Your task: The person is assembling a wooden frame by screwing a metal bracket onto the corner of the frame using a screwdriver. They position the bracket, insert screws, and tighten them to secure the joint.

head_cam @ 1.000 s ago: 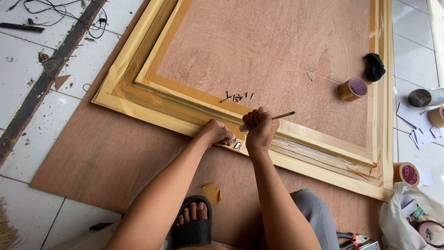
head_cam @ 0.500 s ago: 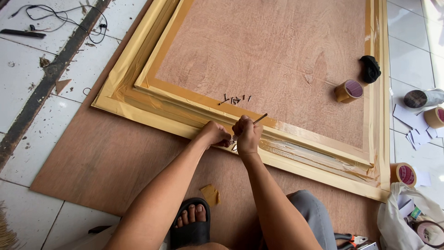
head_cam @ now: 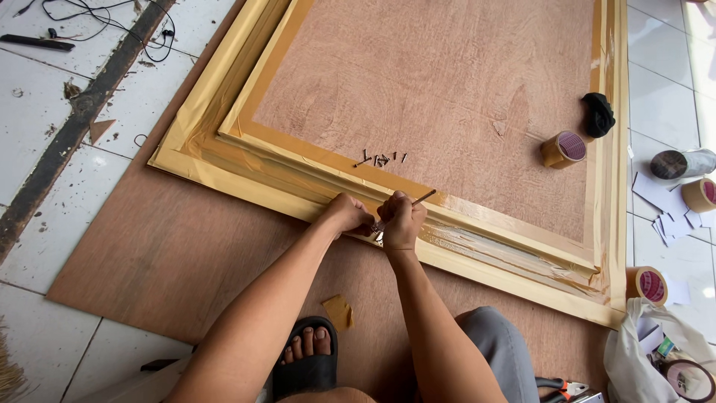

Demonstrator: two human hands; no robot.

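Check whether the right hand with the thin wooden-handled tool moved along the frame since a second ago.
Yes. The right hand shifted left along the pale wooden frame, closing on the left hand, judged against the small dark nails.

A single head-worn camera is looking steeply down at the wooden frame [head_cam: 313, 183] on the floor, sitting close above its near edge. It is facing along the frame's length, with the far end running beyond the picture.

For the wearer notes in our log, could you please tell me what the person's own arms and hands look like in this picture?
Both arms are bare up to the picture's lower edge, with no sleeves in view. The left hand and right hand wear no gloves. No watch, bracelet or ring shows at the wrists or fingers, and no markings or cables are on the arms.
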